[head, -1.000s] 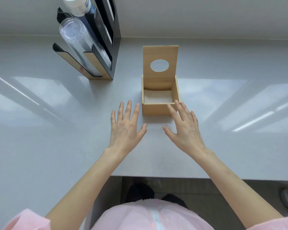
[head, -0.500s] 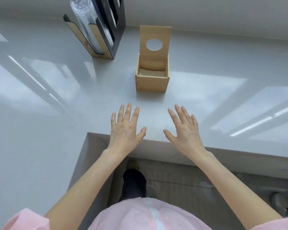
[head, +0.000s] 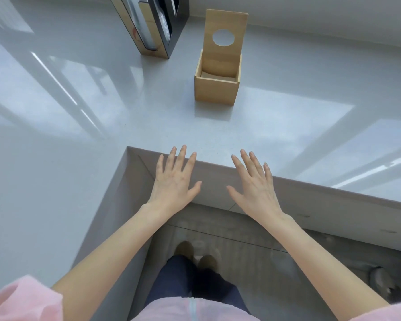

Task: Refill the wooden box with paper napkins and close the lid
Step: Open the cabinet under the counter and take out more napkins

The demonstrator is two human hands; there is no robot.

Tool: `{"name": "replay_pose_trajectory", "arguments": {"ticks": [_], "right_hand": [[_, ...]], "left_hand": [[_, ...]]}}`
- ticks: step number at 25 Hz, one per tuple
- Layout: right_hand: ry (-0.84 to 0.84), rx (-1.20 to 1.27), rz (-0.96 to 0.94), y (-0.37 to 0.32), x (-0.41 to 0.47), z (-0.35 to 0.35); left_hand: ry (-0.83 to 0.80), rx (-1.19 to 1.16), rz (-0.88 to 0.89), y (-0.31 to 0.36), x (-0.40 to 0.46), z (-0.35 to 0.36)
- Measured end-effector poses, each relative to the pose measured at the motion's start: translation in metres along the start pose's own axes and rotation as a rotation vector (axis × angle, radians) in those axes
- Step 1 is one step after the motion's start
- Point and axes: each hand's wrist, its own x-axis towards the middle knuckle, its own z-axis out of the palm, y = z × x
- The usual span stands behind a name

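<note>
The person wears a soft pink top with short sleeves: the left sleeve (head: pixel 21 300) shows as a fuzzy, rounded cuff at the lower left corner, and only the edge of the right sleeve (head: pixel 387 315) shows at the lower right. Down the front of the pink top (head: pixel 190 309) runs a pale bluish-white strip, like a placket or zip line. Both forearms are bare from sleeve to wrist. The left hand (head: pixel 175 181) and right hand (head: pixel 256 186) are bare, with no rings, watch or bracelets, and the nails are short and unpainted. Below the top are dark navy trousers (head: pixel 183 281) and tan, rounded-toe shoes (head: pixel 196 256).
</note>
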Motion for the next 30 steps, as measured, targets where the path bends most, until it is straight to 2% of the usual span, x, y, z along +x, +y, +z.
{"name": "replay_pose_trajectory", "arguments": {"ticks": [8,13,16,22,30], "right_hand": [[-0.004,0.035,-0.012,-0.001,-0.009,0.045],[0.027,-0.041,0.018,0.009,0.002,0.075],[0.05,-0.148,-0.02,0.017,0.01,0.092],[0.131,-0.244,0.02,0.046,0.036,0.117],[0.28,-0.314,0.088,0.061,0.049,0.14]], "left_hand": [[-0.069,-0.039,0.05,-0.003,0.002,0.032],[-0.117,-0.058,0.094,-0.005,0.013,0.06],[-0.097,-0.015,0.131,-0.002,0.024,0.078],[-0.042,0.075,0.173,0.009,0.051,0.115],[0.039,0.081,0.125,0.022,0.064,0.128]]}}
